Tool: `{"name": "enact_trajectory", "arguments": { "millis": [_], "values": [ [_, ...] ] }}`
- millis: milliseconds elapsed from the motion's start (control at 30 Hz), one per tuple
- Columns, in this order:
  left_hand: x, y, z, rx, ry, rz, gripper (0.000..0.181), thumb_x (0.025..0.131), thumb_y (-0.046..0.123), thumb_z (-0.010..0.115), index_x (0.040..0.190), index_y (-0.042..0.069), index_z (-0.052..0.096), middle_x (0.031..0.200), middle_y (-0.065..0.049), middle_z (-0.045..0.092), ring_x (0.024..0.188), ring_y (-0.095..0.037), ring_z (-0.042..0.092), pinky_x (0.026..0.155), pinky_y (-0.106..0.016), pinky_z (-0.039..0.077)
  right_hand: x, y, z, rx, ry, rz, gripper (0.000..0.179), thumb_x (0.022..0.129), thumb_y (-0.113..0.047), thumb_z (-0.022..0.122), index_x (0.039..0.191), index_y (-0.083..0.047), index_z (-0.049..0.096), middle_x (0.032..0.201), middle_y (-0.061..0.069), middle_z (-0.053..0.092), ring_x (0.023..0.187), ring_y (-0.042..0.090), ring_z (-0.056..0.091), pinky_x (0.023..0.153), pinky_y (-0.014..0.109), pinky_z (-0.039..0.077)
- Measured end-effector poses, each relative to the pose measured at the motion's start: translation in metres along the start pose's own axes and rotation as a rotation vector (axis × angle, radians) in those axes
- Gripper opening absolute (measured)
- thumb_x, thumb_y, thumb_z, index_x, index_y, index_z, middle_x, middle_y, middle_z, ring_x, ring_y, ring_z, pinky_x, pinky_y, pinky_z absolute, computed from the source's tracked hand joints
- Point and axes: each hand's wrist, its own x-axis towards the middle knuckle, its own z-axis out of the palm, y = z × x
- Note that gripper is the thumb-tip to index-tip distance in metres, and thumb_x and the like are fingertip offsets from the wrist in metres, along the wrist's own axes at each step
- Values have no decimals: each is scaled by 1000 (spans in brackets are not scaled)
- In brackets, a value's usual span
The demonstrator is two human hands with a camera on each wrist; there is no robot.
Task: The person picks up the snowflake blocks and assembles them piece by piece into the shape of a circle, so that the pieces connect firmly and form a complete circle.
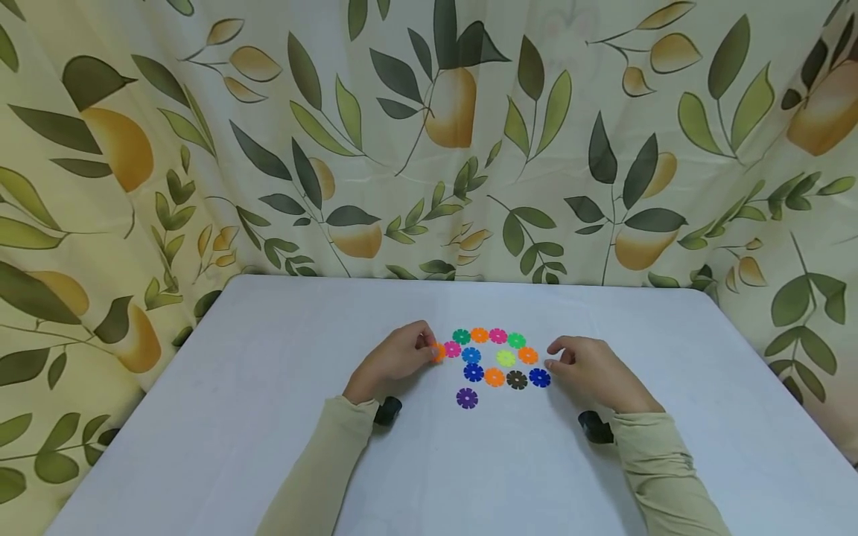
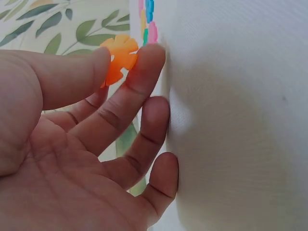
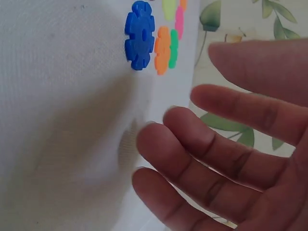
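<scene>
My left hand [image 1: 400,350] pinches an orange interlocking disc [image 2: 118,58] between thumb and index finger, and its other fingertips touch the white tabletop. Beside it, to the right, lies a pink disc [image 1: 452,349], the end of a loop of several colourful notched discs. My right hand [image 1: 593,368] holds nothing; its fingers are relaxed and slightly bent near the dark blue disc [image 3: 139,36] at the loop's right end. In the right wrist view an orange disc [image 3: 162,50] and a green disc [image 3: 173,49] lie beyond that blue one.
A purple disc [image 1: 467,398] lies apart, below the others. A yellow-green disc [image 1: 506,358] sits inside the loop. The white-covered table [image 1: 456,476] ends at a leaf-and-fruit patterned curtain [image 1: 429,186]. Each wrist carries a small black camera.
</scene>
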Motion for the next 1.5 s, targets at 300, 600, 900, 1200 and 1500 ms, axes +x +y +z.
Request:
{"name": "enact_trajectory", "arguments": {
  "millis": [300, 600, 900, 1200, 1500],
  "values": [
    [-3, 5, -2, -49, 7, -27, 7, 108, 15, 66, 112, 11, 61, 81, -3, 72, 83, -23, 63, 80, -37, 53, -1, -3, 6, 26, -116, 9, 20, 94, -10, 77, 110, 1, 72, 85, 5, 58, 81, 23, 53, 67, 36, 47],
    [-3, 8, -2, -38, 7, -42, 10, 106, 13, 68, 114, 11, 62, 85, -5, 69, 78, -22, 57, 68, -30, 49, 3, -2, 11, 2, -121, -6, 21, 90, -4, 82, 99, 1, 63, 89, 8, 58, 82, 25, 54, 72, 39, 52],
    [-2, 8, 0, -16, 23, -67, 12, 104, 16, 72, 112, 13, 63, 88, -5, 67, 82, -22, 58, 71, -31, 52, -2, -2, 10, -4, -67, 5, 24, 93, 0, 78, 96, -3, 54, 81, 6, 55, 77, 23, 55, 66, 35, 47],
    [-1, 9, 2, -10, 38, -87, 13, 104, 17, 72, 112, 13, 62, 89, -6, 66, 83, -23, 58, 71, -31, 52, -1, 0, 7, 1, -17, -8, 18, 93, 5, 73, 103, 2, 58, 81, 6, 55, 74, 22, 53, 64, 34, 47],
    [-2, 9, 1, 6, 37, -43, 12, 105, 17, 70, 113, 12, 62, 87, -6, 65, 78, -21, 55, 65, -30, 48, 0, 2, 5, 3, 30, -37, 17, 93, 6, 68, 110, 3, 70, 83, 6, 61, 75, 23, 56, 65, 35, 52]
  ]
}}
